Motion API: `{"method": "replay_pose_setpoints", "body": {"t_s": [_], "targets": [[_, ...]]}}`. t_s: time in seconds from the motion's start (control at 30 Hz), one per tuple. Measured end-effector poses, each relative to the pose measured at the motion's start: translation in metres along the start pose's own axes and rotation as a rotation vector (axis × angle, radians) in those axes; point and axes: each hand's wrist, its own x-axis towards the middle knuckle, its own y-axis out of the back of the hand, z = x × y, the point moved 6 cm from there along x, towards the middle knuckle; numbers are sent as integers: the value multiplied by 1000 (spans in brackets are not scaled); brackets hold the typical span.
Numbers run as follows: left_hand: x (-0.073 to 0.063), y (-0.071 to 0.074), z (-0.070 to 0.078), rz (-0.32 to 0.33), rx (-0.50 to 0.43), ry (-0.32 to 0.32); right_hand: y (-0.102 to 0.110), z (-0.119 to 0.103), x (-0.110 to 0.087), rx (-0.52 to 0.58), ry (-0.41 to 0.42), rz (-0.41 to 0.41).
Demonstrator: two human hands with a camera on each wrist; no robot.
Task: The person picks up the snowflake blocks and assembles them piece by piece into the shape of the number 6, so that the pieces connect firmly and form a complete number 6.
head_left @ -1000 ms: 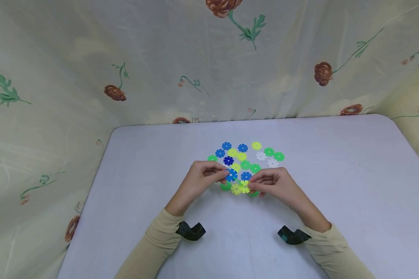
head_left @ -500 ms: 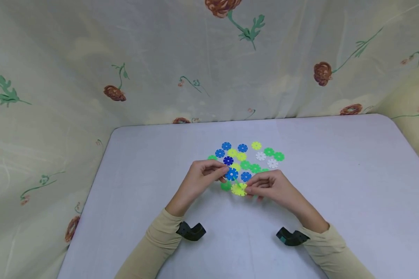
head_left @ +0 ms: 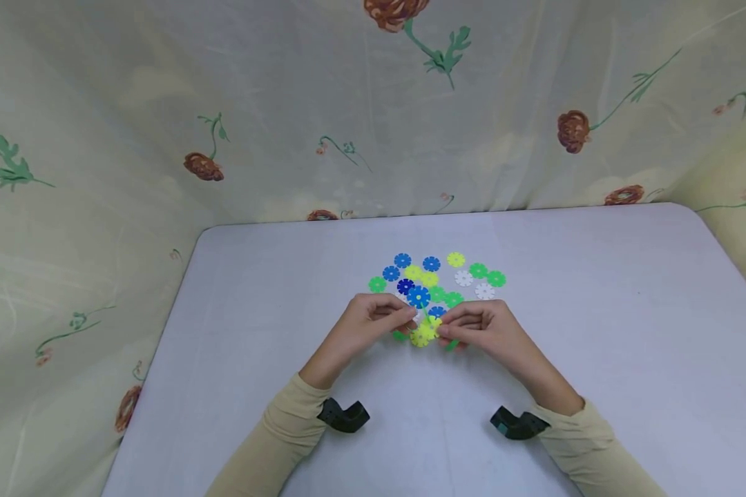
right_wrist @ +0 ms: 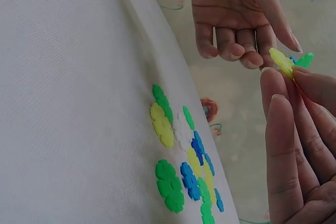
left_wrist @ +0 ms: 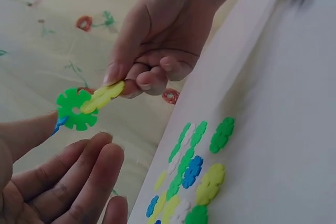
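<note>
In the head view my left hand (head_left: 376,321) pinches a blue notched plastic disc (head_left: 418,297) near its lower edge. A green notched disc (left_wrist: 77,109), seen in the left wrist view, stands at an angle against the blue one. My right hand (head_left: 481,324) pinches a yellow notched disc (right_wrist: 282,62) between thumb and fingers. That yellow disc touches or overlaps the green disc's edge; whether their slots are engaged, I cannot tell. Both hands are raised off the table, fingertips close together. The left index finger's contact is partly hidden.
Several loose notched discs lie flat beyond and beneath the hands, among them a white disc (head_left: 485,290), a green disc (head_left: 377,284) and a yellow disc (head_left: 456,259). They rest on a white-covered table (head_left: 273,276). A flowered curtain (head_left: 286,83) hangs behind.
My left hand has shifted slightly right, and the blue disc now stands higher above its fingertips. The right hand dipped left and down with the yellow disc, then came up slightly.
</note>
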Motion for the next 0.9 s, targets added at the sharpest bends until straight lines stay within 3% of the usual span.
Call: {"method": "replay_pose_setpoints", "body": {"t_s": [0.27, 0.63, 0.9], "targets": [[-1, -10, -1, -23, 47, 0, -2, 0, 0, 14, -9, 17], [-1, -9, 1, -1, 49, -14, -3, 1, 0, 4, -19, 25], [-1, 1, -1, 48, 77, -1, 7, 9, 1, -185, -110, 81]]}}
